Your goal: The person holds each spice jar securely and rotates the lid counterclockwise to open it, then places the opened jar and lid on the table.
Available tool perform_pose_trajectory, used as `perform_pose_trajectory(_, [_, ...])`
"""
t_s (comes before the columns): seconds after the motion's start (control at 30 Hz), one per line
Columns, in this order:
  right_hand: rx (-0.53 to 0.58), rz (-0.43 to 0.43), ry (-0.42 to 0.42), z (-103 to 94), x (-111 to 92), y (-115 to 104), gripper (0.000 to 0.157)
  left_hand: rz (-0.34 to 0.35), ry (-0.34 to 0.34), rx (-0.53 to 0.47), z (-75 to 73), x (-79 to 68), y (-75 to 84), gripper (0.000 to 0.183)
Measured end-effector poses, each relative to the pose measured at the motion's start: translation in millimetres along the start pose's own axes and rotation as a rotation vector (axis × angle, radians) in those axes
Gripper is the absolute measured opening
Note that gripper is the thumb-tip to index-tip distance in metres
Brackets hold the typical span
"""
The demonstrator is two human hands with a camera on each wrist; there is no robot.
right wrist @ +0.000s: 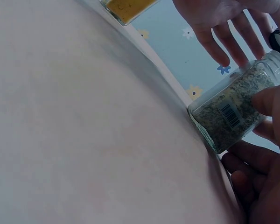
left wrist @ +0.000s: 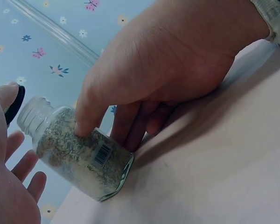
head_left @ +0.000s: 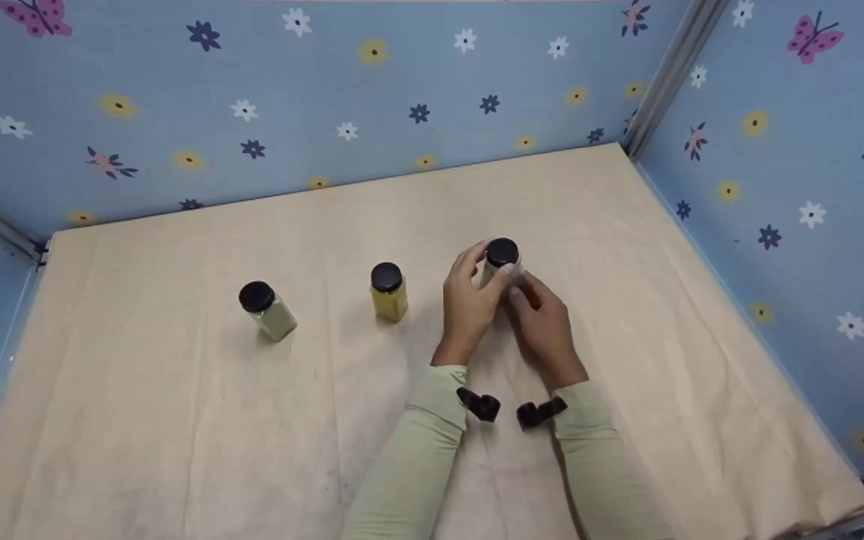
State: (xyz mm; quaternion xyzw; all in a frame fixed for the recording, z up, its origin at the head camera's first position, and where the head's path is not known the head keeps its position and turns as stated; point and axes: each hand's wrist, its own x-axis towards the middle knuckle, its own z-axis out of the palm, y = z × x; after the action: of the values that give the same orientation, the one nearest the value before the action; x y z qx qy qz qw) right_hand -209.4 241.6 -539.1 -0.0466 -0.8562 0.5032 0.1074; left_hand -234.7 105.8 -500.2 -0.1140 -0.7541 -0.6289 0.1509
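On the cream cloth [head_left: 252, 435], a clear, square glass jar [left wrist: 81, 156] of grey-green flakes [left wrist: 63, 137] stands gripped by the right hand [head_left: 547, 328], the left hand [head_left: 471, 306] pinching its round black cap [head_left: 503, 250] clear of the neck [left wrist: 35, 115], and I'd guess it's stiff, slick, breakable, safest held round its flat sides.

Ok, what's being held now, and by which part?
The left hand holds the black lid by its rim; the right hand grips the glass jar by its body.

Blue walls [head_left: 394, 82] — flowered (pink butterflies [head_left: 813, 41] too) — meet at grey metal posts [head_left: 674, 71] around beige cloth [head_left: 177, 420].
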Motion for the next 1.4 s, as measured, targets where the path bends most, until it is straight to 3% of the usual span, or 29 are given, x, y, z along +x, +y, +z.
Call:
perform_pose_trajectory(0.27, [-0.024,0.041,-0.005,1.6,-0.2,-0.3,0.048,0.028,0.021,-0.038,-8.2,-7.0,1.8,0.045])
perform_pose_trajectory(0.67, [-0.001,0.102,-0.022,-0.5,1.7,1.4,0.054,-0.036,0.048,-0.148,-18.0,-16.6,0.9,0.036])
perform_pose_trajectory(0.93, [-0.006,0.057,-0.018,-1.6,1.9,2.1,0.053,-0.058,0.003,-0.171,-34.0,-28.7,31.5,0.033])
perform_pose_trajectory(1.17, [-0.004,0.057,-0.029,0.3,0.0,0.0,0.051,-0.082,-0.028,-0.170,-25.6,-35.6,-6.2,0.034])
perform_pose_trajectory(1.4, [0.001,0.060,-0.027,0.4,-0.5,-1.3,0.052,-0.098,-0.054,-0.151,-26.9,-44.0,-11.0,0.032])
